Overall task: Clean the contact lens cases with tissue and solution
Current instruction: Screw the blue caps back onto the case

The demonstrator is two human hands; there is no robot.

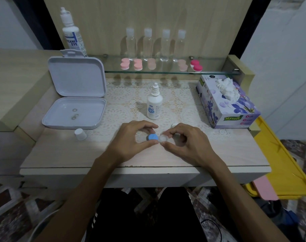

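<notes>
So from my feed, the biggest thing is the pale wood surface (61, 154) with a lace mat across the middle. On its left sits an open white box (75, 95), lid up, two small rings lying in the tray. At the right edge there's a purple tissue box (230, 105) with a tissue poking out. The small solution bottle (154, 104) stands uncapped mid-mat, its white cap (80, 134) off to the left by the open box. Both hands are curled in, fingertips pinching: my left hand (131, 140) holds the blue-lidded side of the contact lens case (157, 137), and my right hand (187, 142) pinches the clear white side, just above the mat.
</notes>
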